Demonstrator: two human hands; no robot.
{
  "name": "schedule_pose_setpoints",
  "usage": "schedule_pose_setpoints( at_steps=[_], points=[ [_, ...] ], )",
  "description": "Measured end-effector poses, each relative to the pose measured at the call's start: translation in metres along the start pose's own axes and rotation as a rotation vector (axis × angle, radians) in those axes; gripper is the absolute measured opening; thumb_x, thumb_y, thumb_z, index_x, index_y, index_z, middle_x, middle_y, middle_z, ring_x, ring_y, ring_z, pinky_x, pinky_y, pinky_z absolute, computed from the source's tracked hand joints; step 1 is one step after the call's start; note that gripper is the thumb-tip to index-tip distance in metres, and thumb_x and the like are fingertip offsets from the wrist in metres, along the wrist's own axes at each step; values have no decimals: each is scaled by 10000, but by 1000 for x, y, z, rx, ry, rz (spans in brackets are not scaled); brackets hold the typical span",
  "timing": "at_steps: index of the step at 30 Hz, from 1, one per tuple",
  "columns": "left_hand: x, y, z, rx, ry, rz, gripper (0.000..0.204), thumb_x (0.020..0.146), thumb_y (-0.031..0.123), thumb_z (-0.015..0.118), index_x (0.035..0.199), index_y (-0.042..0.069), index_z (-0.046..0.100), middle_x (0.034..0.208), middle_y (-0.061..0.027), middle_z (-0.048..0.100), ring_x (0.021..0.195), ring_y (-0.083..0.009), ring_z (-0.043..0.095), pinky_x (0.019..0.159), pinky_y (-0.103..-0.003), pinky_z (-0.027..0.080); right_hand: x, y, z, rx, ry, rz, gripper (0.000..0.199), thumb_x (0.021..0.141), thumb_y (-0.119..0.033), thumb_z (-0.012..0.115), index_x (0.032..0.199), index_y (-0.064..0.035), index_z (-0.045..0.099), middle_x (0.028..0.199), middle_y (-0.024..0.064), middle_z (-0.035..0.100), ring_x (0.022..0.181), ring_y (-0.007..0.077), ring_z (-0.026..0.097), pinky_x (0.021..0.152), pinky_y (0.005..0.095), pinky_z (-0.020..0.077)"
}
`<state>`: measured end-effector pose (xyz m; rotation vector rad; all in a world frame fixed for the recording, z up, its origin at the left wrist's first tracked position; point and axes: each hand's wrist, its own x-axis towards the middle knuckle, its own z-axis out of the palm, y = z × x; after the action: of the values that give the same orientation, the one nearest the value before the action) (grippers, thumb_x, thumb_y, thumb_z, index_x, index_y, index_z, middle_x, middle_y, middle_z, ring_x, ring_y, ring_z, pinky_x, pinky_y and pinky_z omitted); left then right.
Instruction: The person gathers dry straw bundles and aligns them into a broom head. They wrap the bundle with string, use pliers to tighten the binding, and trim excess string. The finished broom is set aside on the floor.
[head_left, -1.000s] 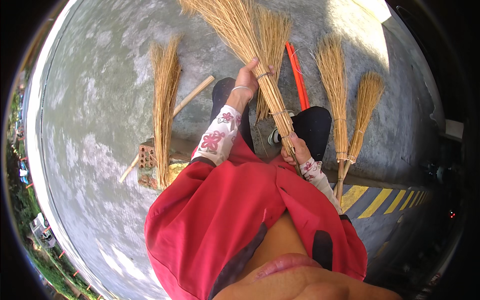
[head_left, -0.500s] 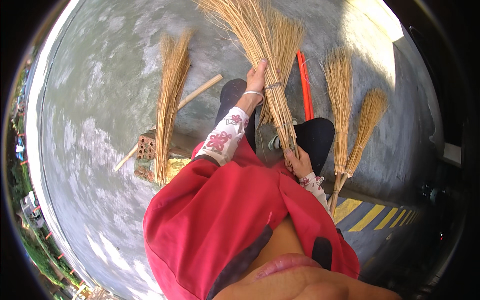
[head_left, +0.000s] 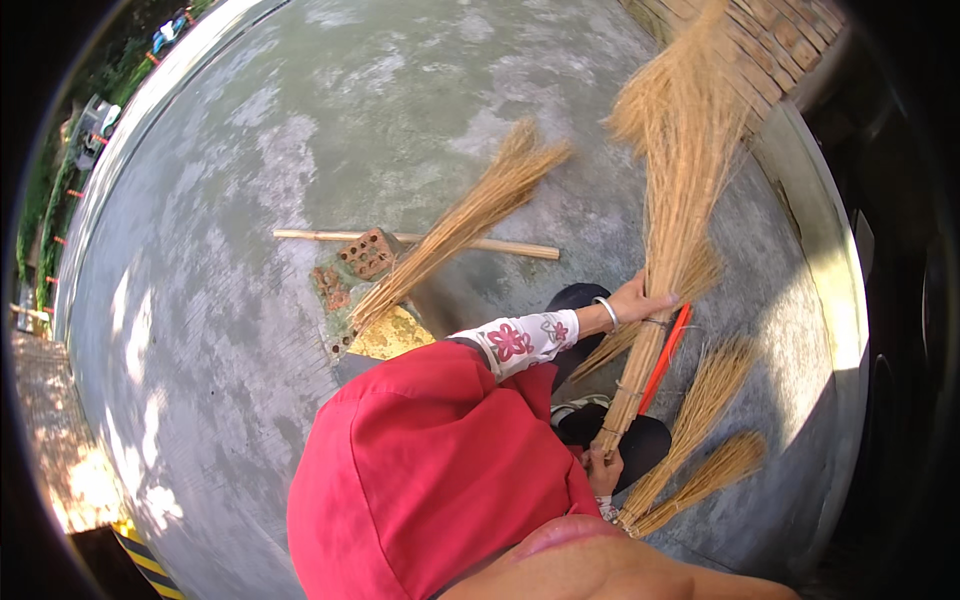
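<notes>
Across my lap slants a long straw broom head [head_left: 680, 190], its loose bristles fanned out at the far end. My left hand [head_left: 640, 300] is closed around its bound middle, just above a dark tie. My right hand [head_left: 602, 470] grips the narrow lower end beside my knee, its fingers partly hidden. Under the broom head lies another straw bundle [head_left: 702, 272], mostly covered by it. A red-orange rod [head_left: 664, 362] rests close to the held bundle.
Two straw brooms [head_left: 705, 410] [head_left: 715, 470] lie on my right. At left, a straw bundle [head_left: 470, 215] leans across hollow bricks [head_left: 368, 253] and a wooden pole [head_left: 500, 247]. A yellow block [head_left: 392, 335] sits by my left side. A low wall [head_left: 820, 190] edges the far right.
My view has turned, so the floor things appear swung clockwise. The broom head stays in both hands, its bristles now pointing farther right, and my left arm reaches out to the right.
</notes>
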<state>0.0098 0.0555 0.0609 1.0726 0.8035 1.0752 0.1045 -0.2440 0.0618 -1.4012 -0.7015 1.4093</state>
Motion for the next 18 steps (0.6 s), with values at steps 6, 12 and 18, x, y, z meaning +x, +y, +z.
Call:
schedule_pose_setpoints(
  at_steps=[6, 12, 18],
  points=[
    [-51, 25, 3, -470, -429, -466, 450, 913, 286, 724, 1219, 64, 481, 1047, -123, 688, 966, -246, 693, 803, -390, 584, 49, -37, 12, 302, -245, 122, 292, 1023, -320, 524, 1063, -31, 516, 600, 23, 463, 397, 92, 411, 354, 247, 309],
    [-34, 10, 0, -427, -251, -477, 197, 960, 242, 613, 1003, 52, 642, 872, -134, 688, 853, -306, 701, 747, -465, 573, 51, -55, 29, -6, -185, 100, 403, 988, -266, 586, 1309, -43, 487, 724, 38, 531, 437, 112, 466, 379, 249, 340],
    [36, 23, -50, -428, -229, -368, 283, 919, 271, 660, 1060, 47, 558, 885, -148, 671, 830, -292, 673, 767, -424, 557, -20, -29, 16, -60, -171, 135, 325, 940, -240, 673, 1179, -59, 548, 774, 14, 577, 604, 87, 548, 540, 231, 443]
  ],
)
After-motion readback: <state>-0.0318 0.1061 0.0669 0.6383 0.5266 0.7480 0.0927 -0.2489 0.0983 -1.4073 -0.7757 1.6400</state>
